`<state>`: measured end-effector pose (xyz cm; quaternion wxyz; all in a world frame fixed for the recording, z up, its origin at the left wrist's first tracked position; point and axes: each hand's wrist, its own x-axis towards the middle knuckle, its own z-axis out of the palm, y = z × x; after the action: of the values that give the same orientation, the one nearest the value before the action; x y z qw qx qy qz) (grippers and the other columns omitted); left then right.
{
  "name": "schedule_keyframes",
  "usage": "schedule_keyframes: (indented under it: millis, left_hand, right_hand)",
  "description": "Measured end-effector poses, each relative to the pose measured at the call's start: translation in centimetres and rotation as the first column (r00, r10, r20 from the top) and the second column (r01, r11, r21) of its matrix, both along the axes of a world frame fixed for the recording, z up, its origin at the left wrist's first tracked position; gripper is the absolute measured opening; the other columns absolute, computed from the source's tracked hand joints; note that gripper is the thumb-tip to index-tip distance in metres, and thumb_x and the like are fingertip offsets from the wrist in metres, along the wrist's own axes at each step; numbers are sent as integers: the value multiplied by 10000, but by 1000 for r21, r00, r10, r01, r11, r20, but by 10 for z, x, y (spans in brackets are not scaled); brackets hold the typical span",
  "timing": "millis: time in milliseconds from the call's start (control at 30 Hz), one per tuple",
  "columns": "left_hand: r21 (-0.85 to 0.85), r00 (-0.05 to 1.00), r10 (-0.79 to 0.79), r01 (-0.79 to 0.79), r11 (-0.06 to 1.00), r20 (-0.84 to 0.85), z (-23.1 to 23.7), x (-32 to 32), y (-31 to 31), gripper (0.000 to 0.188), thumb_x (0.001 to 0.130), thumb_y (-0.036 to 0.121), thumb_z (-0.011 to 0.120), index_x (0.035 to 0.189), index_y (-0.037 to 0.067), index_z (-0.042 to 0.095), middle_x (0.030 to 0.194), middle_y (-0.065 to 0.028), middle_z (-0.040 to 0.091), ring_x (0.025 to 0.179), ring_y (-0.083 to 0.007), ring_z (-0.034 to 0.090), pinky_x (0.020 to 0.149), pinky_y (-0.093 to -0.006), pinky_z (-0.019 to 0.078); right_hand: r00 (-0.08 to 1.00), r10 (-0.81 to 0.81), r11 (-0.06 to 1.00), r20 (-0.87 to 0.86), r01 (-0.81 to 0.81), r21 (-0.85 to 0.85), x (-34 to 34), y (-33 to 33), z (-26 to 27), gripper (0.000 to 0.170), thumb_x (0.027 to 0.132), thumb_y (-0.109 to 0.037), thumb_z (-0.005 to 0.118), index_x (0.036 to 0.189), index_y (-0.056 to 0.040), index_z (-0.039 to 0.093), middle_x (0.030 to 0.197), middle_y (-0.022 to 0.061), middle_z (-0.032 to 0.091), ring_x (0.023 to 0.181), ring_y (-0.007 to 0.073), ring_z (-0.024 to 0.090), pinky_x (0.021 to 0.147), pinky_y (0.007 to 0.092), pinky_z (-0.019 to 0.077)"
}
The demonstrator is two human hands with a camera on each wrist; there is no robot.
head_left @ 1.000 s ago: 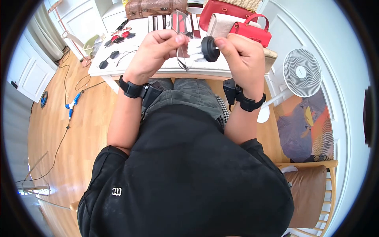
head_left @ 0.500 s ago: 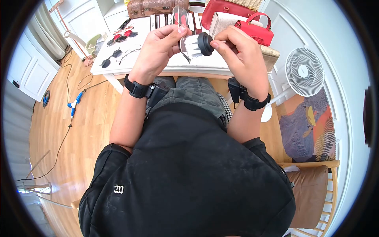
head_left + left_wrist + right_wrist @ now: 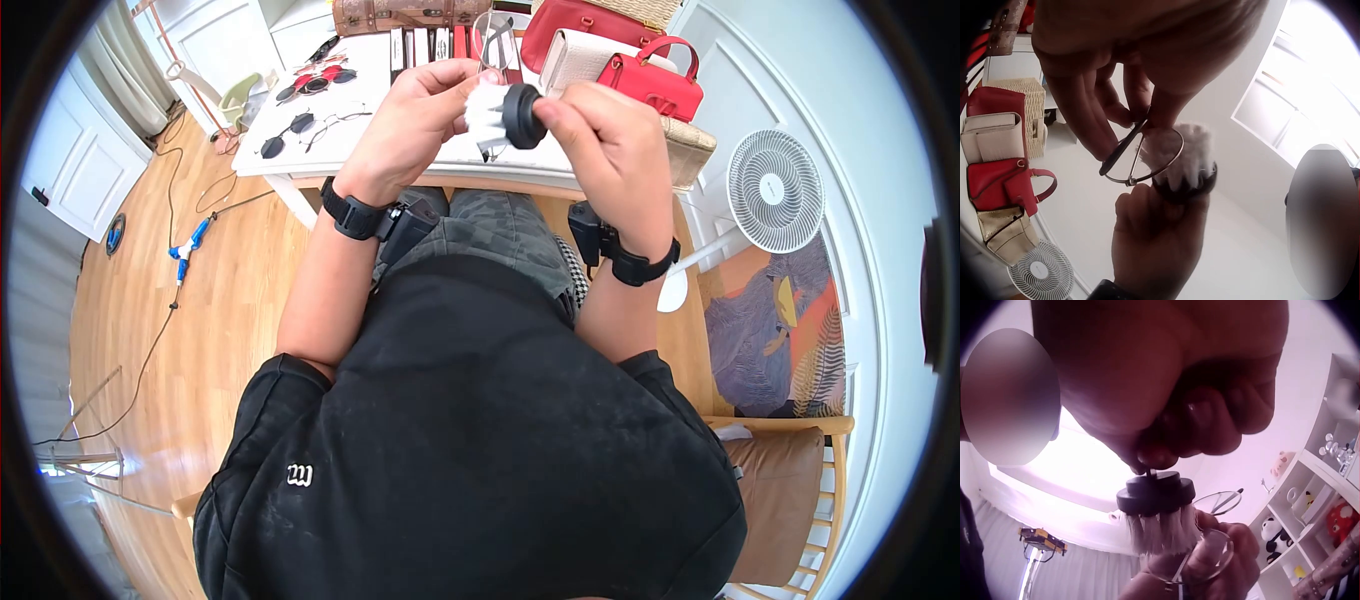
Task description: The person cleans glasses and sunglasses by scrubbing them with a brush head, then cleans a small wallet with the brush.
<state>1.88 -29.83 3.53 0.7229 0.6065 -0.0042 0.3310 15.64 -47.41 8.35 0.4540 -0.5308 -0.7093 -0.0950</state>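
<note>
Brushing appears in progress: left fingers point(image 3: 445, 73) pinch glasses point(image 3: 1124, 150), right fingers point(image 3: 570, 128) grip brush point(image 3: 1155, 495); next stroke likely needs light pressure.

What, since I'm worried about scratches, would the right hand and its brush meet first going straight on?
Likely the glasses in the left hand, brush leading; depth leaves unclear whether they touch.

White table's point(image 3: 372, 75) pretty loaded tbh. Round dark sunglasses point(image 3: 302, 123), a thin-framed pair point(image 3: 329, 122) and some red shades point(image 3: 317, 85) are spread across the left end. The back's taken up by a brown trunk point(image 3: 410, 14), with slim upright items point(image 3: 420, 45) lined up in front. The right side is crammed with handbags: big red one point(image 3: 572, 30), cream one point(image 3: 572, 66), small red one point(image 3: 650, 88), gold one point(image 3: 690, 146).
</note>
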Motion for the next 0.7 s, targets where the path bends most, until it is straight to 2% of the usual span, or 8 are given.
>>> schedule_keyframes:
  millis: [100, 267, 333, 400, 500, 600, 667, 700]
  left_hand:
    - [-1, 1000, -4, 4, 1000, -9, 6, -6, -2, 227, 1051, 265, 685, 1055, 47, 747, 881, 54, 679, 755, -7, 552, 689, -202, 470]
    - [-57, 997, 81, -82, 995, -12, 12, -6, -14, 238, 1038, 282, 706, 1022, 48, 749, 843, 56, 660, 736, -20, 537, 681, -212, 469]
    - [60, 990, 104, -98, 993, -91, 14, -9, -13, 251, 1020, 301, 731, 1001, 52, 756, 825, 59, 651, 725, -22, 522, 678, -211, 461]
    - [64, 994, 77, -72, 995, -73, 9, -5, -6, 253, 1014, 305, 739, 992, 53, 759, 827, 59, 652, 724, -22, 521, 678, -205, 454]
    - [34, 995, 87, -86, 996, -39, 9, -4, -5, 245, 1007, 301, 745, 964, 60, 760, 830, 53, 654, 722, -22, 523, 682, -202, 449]
    - [53, 986, 158, -155, 986, -54, 14, -6, -13, 225, 1000, 261, 748, 916, 52, 746, 829, 45, 651, 724, -31, 542, 692, -216, 462]
    - [112, 977, 201, -193, 975, -72, 11, -3, -11, 218, 993, 229, 752, 887, 40, 734, 826, 42, 645, 728, -39, 557, 699, -228, 473]
    - [244, 961, 277, -269, 932, -1, 7, 0, -8, 214, 977, 203, 761, 866, 25, 717, 817, 31, 649, 742, -50, 577, 700, -235, 478]
  right_hand:
    - [989, -148, 989, -22, 148, -10, 8, 0, -1, 326, 973, -222, 714, 774, 19, 625, 659, 159, 534, 578, 320, 517, 559, 402, 400]
    - [998, -63, 980, -9, 60, -189, 11, -6, 2, 309, 979, -216, 715, 798, 26, 648, 660, 151, 536, 568, 287, 497, 552, 378, 391]
    - [994, -21, 999, -107, 26, 47, 7, 5, -3, 314, 987, -236, 706, 806, 17, 660, 656, 147, 531, 559, 278, 483, 547, 375, 386]
    - [988, -78, 993, -132, 88, 73, 9, 7, -6, 314, 990, -231, 701, 806, 20, 654, 657, 144, 531, 560, 281, 486, 546, 376, 388]
    - [975, -224, 975, 2, 224, 7, 15, 3, -3, 290, 984, -199, 705, 818, 33, 651, 662, 148, 533, 563, 281, 488, 545, 376, 389]
    - [995, -101, 976, 6, 100, -192, 15, -5, -1, 272, 977, -179, 710, 824, 40, 655, 678, 129, 549, 581, 234, 502, 559, 359, 394]
    - [967, 88, 991, -241, -110, -81, 16, -1, -5, 264, 979, -178, 709, 831, 36, 663, 696, 97, 561, 618, 173, 509, 583, 334, 402]
    - [955, 87, 996, -284, -90, 2, 16, 1, -7, 266, 993, -185, 701, 842, 30, 663, 713, 57, 572, 662, 125, 502, 607, 309, 406]
